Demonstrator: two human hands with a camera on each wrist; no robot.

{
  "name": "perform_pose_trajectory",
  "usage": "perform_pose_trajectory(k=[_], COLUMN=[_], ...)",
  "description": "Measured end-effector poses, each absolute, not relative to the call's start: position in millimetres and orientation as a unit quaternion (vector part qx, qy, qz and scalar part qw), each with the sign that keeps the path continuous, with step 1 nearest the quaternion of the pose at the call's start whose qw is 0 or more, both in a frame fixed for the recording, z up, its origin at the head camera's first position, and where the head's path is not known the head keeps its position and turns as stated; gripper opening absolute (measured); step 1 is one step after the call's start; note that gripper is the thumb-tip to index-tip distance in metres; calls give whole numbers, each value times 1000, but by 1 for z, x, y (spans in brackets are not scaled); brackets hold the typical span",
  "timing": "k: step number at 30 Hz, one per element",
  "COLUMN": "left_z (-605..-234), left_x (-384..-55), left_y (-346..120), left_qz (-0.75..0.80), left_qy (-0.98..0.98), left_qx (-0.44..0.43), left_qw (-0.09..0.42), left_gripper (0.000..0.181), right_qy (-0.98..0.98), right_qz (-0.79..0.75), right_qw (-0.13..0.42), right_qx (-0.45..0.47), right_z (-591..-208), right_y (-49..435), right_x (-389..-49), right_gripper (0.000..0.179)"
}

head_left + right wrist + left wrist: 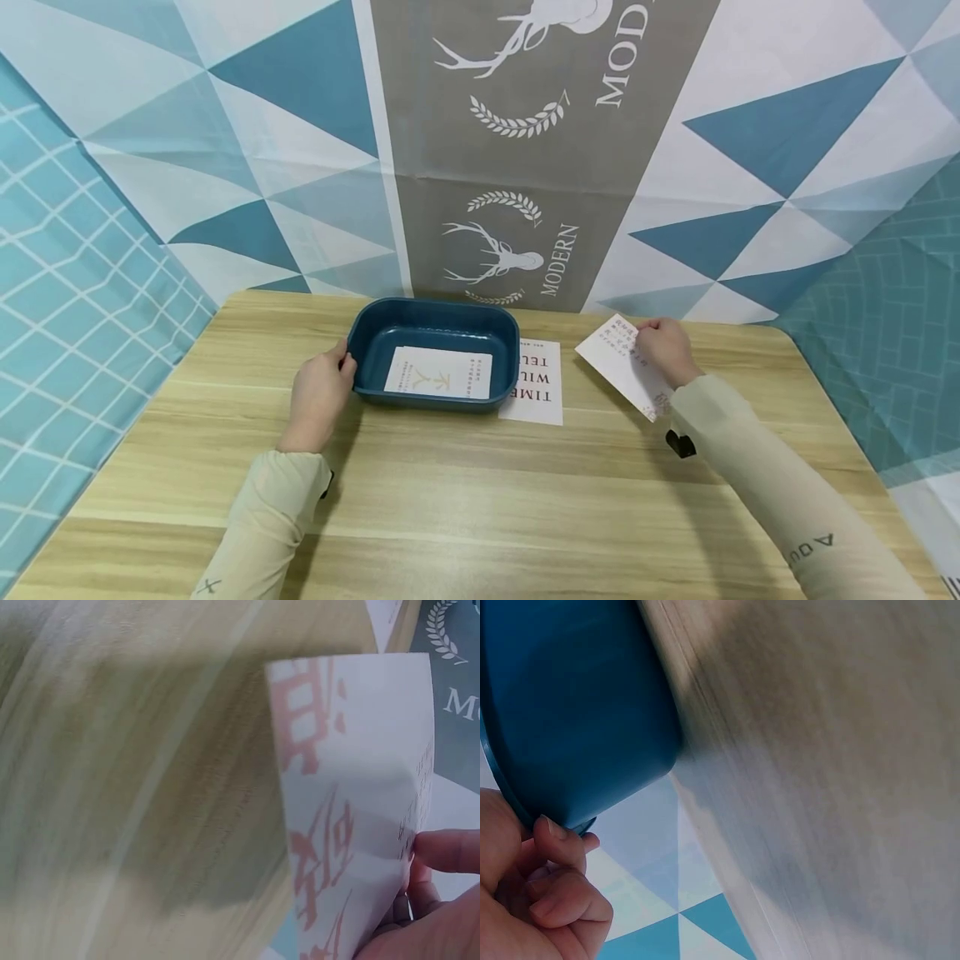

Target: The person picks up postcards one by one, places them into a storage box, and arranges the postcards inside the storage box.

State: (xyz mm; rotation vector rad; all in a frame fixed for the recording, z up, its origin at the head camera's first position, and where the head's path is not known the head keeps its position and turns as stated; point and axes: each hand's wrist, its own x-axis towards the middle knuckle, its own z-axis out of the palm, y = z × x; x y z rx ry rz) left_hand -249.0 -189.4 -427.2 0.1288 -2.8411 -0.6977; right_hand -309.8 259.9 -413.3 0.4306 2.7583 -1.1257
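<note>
A dark blue rectangular basin stands towards the back of the table. My left hand pinches its left rim; the left wrist view shows thumb and fingers at the rim of the basin. Inside the basin lies a white card with printed characters. Another white card, lettered in red, lies on the table and is partly hidden by the basin's right side. Further right, my right hand pinches a white printed card by its edge. Red characters show on this card in the right wrist view.
The wood-grain table reaches back to a patterned cloth with deer heads and triangles. Blue tile-patterned cloth hangs at the left, with a similar one at the right.
</note>
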Motion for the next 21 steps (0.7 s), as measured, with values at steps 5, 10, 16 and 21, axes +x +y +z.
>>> perform_pose_trajectory(k=[5, 10, 16, 21], left_z=[-427, -426, -426, -425], left_x=[-249, -251, -253, -251], left_y=[-189, -190, -190, -190], left_qz=[-235, -240, -241, -240], left_qy=[-966, -965, -964, -965], left_qx=[45, 49, 49, 56], left_qw=[103, 98, 100, 94], left_gripper=[39, 40, 40, 41], right_qy=[919, 919, 917, 913], right_qz=[-368, -375, -385, -396], right_qw=[69, 70, 78, 81], right_qx=[126, 102, 72, 56], right_z=[-405, -398, -386, -379], right_y=[256, 251, 244, 235], right_x=[-312, -314, -317, -318], right_gripper=[45, 42, 39, 35])
